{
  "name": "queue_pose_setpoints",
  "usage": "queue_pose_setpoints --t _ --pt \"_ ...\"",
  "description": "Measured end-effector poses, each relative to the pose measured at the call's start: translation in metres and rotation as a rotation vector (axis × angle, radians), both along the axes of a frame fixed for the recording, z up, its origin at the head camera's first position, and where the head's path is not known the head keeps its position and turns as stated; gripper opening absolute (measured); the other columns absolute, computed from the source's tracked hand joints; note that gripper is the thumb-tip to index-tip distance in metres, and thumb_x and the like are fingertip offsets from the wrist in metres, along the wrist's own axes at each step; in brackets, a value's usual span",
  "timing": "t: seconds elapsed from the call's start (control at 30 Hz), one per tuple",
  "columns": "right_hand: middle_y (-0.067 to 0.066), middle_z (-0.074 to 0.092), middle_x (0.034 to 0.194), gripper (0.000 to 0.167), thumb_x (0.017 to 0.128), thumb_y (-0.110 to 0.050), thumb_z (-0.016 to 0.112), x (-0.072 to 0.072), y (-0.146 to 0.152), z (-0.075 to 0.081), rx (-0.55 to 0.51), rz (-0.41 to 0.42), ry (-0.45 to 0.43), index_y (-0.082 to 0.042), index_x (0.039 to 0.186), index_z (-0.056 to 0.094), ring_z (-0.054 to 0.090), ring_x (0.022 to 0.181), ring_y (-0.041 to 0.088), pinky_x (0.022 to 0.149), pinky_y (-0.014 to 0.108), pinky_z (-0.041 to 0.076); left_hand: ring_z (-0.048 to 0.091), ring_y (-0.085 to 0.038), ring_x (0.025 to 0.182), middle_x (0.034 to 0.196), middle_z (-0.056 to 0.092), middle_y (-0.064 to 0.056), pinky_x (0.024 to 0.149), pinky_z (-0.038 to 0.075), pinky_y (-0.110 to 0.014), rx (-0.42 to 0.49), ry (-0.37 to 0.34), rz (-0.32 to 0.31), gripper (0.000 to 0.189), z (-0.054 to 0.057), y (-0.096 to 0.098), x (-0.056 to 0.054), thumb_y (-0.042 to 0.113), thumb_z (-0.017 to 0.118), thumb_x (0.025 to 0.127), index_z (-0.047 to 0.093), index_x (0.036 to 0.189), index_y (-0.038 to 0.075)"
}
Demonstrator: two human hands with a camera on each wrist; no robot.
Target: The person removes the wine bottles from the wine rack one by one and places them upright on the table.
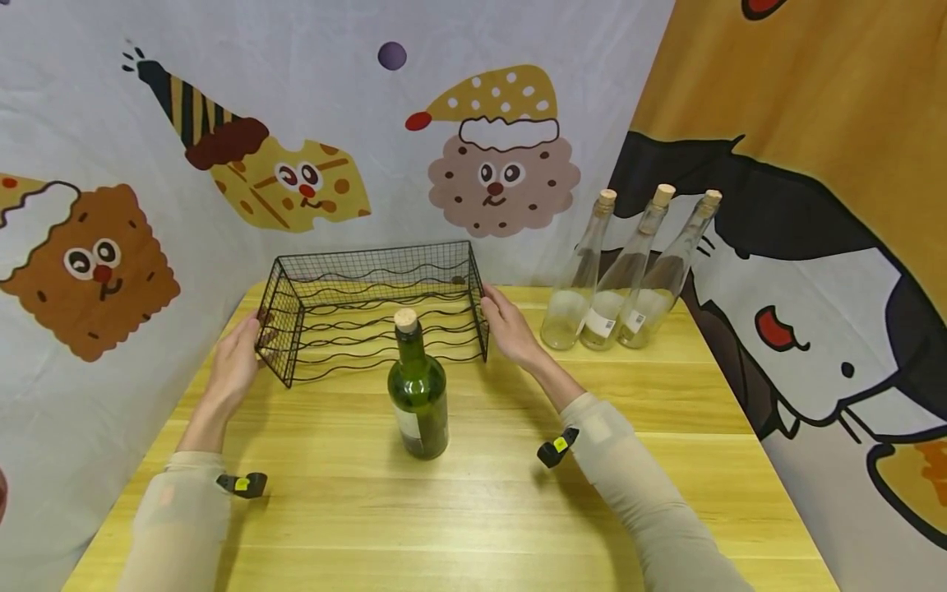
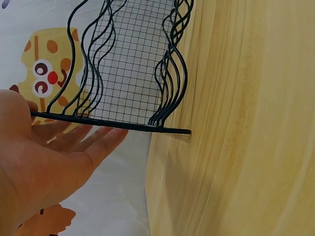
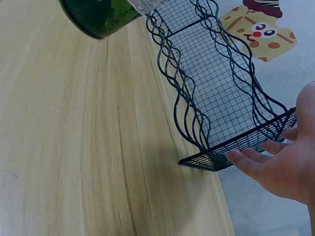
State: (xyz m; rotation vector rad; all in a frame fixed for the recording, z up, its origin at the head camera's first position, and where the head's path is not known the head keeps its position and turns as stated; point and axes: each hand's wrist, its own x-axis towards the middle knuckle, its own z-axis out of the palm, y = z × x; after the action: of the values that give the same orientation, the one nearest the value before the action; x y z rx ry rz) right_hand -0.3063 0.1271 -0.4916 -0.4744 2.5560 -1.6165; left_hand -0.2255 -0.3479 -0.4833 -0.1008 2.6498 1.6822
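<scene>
A black wire bottle rack point(image 1: 296, 329) with wavy bars and mesh panels stands toward the back left of the table. My left hand point(image 1: 235, 362) holds its left end; in the left wrist view, the fingers point(image 2: 106, 142) lie along the outside of the end panel, with the thumb by the rim. At the opposite end my right hand point(image 1: 510, 329) holds the rack, fingers point(image 3: 246, 162) against the mesh. A corked green glass bottle point(image 1: 420, 403) with a pale label stands upright in front of the rack, between the forearms, touched by neither hand.
Several... three corked clear glass bottles point(image 1: 565, 316) stand together at the back right of the wooden table point(image 1: 414, 526). A cartoon-printed cloth point(image 1: 333, 49) hangs behind the table, and another printed cloth point(image 1: 814, 247) borders its right side.
</scene>
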Motion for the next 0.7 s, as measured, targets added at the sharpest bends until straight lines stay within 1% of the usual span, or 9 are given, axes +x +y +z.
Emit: queue_pose_setpoints --t 0.17,0.23,0.33,0.4,0.53,0.7 --pt "0.013 0.031 0.187 0.067 0.124 -0.052 0.030 0.0001 -0.0001 0.0003 0.000 -0.001 0.001 -0.018 0.182 0.026 0.037 0.171 0.040 0.144 0.059 0.031 -0.001 -0.048 0.177 0.191 0.001 -0.018 0.143 0.007 -0.073 0.009 0.009 0.016 0.076 -0.0012 0.0027 -0.0002 0.057 0.015 0.122 0.007 0.182 0.013" --pt "0.013 0.032 0.187 0.068 0.124 -0.053 0.030 0.0004 0.0000 0.0011 -0.002 0.000 -0.003 -0.018 0.182 0.026 0.038 0.170 0.040 0.143 0.059 0.032 0.000 -0.048 0.177 0.191 0.003 -0.018 0.143 0.007 -0.073 -0.001 0.014 0.027 0.074 -0.0021 0.0032 -0.0007 0.056 0.014 0.122 0.008 0.183 0.014" --pt "0.013 0.032 0.187 0.068 0.124 -0.053 0.032 0.0007 0.0002 0.0028 -0.015 0.000 -0.018 -0.018 0.181 0.026 0.040 0.169 0.040 0.143 0.059 0.033 0.003 -0.049 0.176 0.190 0.006 -0.019 0.144 0.007 -0.072 -0.019 0.018 0.044 0.074 -0.0033 0.0029 -0.0013 0.056 0.014 0.122 0.010 0.182 0.014" --pt "0.013 0.033 0.186 0.067 0.124 -0.052 0.033 0.0010 0.0006 0.0042 -0.025 -0.001 -0.026 -0.017 0.181 0.027 0.042 0.168 0.040 0.143 0.060 0.034 0.003 -0.049 0.176 0.190 0.006 -0.019 0.144 0.007 -0.071 -0.022 0.021 0.045 0.074 -0.0042 0.0026 -0.0017 0.056 0.014 0.122 0.010 0.182 0.012" --pt "0.013 0.036 0.185 0.067 0.124 -0.051 0.037 0.0011 0.0028 0.0054 -0.038 -0.003 -0.030 -0.016 0.180 0.030 0.043 0.167 0.040 0.140 0.062 0.037 0.003 -0.048 0.177 0.190 0.006 -0.019 0.145 0.006 -0.071 -0.027 0.022 0.045 0.076 -0.0052 0.0028 -0.0014 0.058 0.014 0.122 0.009 0.182 0.011" --pt "0.013 0.039 0.184 0.063 0.124 -0.048 0.040 0.0025 0.0050 0.0085 -0.051 -0.012 -0.022 -0.018 0.179 0.034 0.046 0.166 0.040 0.136 0.061 0.044 0.003 -0.047 0.177 0.191 0.007 -0.017 0.145 0.006 -0.070 -0.028 0.022 0.046 0.077 -0.0036 0.0035 -0.0009 0.059 0.014 0.121 0.010 0.182 0.012"
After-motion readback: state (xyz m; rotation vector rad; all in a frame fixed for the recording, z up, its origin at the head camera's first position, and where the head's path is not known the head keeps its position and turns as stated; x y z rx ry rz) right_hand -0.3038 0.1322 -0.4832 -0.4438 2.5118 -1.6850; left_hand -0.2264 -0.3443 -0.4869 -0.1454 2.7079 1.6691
